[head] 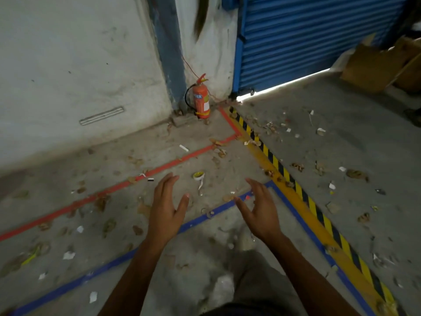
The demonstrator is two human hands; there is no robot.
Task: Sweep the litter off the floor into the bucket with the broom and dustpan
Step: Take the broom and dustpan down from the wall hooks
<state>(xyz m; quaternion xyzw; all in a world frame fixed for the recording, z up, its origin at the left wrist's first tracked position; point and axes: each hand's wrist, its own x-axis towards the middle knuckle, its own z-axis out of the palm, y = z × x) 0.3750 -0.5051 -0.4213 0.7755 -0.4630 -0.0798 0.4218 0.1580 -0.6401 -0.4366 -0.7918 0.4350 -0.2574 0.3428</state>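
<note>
Litter [183,148] is left unswept from nine to three o'clock; the left hand [165,210] and right hand [259,210] are held empty, outspread.

Orange extinguisher [201,99], blue shutter [307,37]

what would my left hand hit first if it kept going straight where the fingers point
Probably the fire extinguisher by the wall: the left hand hangs above the floor, its line passing over the red tape and a white scrap. Depth is unclear.
</note>
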